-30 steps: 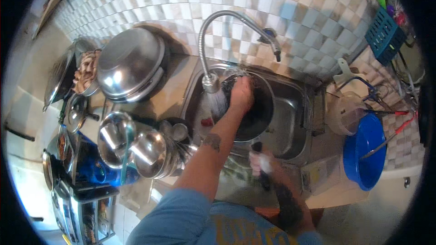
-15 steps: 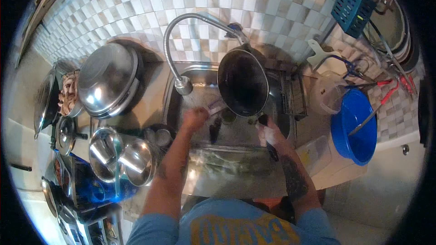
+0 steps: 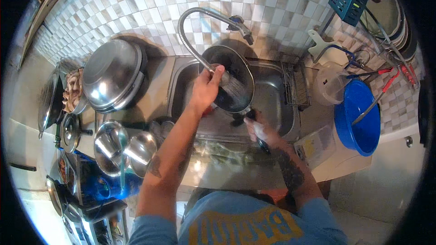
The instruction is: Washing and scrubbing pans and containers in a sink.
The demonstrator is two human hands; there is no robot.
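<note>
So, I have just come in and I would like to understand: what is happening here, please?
A person is rinsing a dark pan at the sink. The left hand grips the end of the flexible faucet and directs water into the pan, while the right hand holds it by its handle, tilted. A blue basin stands to the right.

Large block lettering [image 3: 280,223] across the light-blue shirt [image 3: 222,202]

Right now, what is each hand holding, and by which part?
The left hand holds the faucet hose near its spraying end; the right hand holds the pan by its handle.
</note>
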